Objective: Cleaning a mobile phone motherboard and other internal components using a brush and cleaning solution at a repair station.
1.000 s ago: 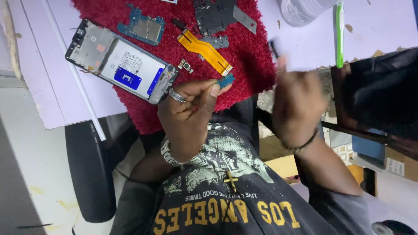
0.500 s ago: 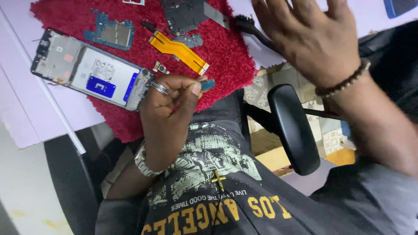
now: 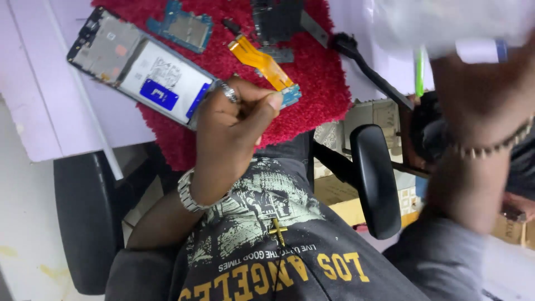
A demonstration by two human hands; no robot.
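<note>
Left hand (image 3: 234, 128) stays pinched shut, fingers (image 3: 273, 101) just beside cable (image 3: 259, 58); right hand (image 3: 479, 95) has lifted away, blurred, grip unclear, so work seems paused.

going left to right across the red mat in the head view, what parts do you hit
opened phone with its white and blue battery → blue-green circuit board → orange flex cable, its lower end at the left hand fingertips → dark metal plate → black brush off the mat's right edge
</note>
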